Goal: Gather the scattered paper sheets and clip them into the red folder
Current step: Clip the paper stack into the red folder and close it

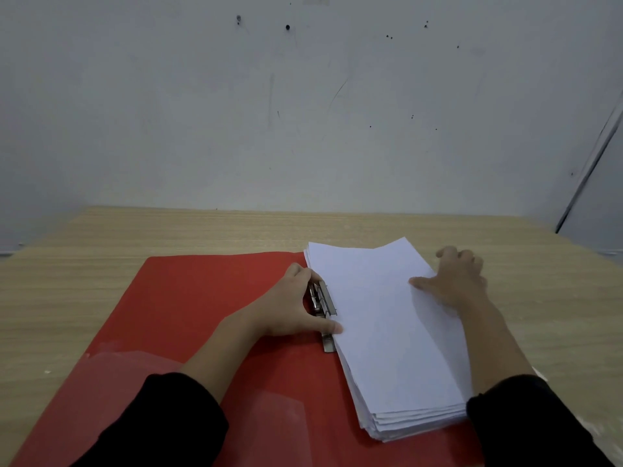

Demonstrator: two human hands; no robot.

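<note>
The red folder [188, 308] lies open on the wooden table. A thick stack of white paper sheets [381, 335] rests on its right half, left edge against the metal clip [322, 299] at the spine. My left hand [290, 305] curls round the clip, thumb on the stack's left edge and fingers at the clip's far end. My right hand [451, 281] lies on the stack's right edge, thumb flat on the top sheet and fingers bent over the side. The top sheet bulges slightly at the far end.
The wooden table [202, 230] runs back to a grey wall [303, 112]. A clear plastic pocket [111, 392] covers the folder's near left corner. Bare wood shows to the left of, behind and to the right of the folder.
</note>
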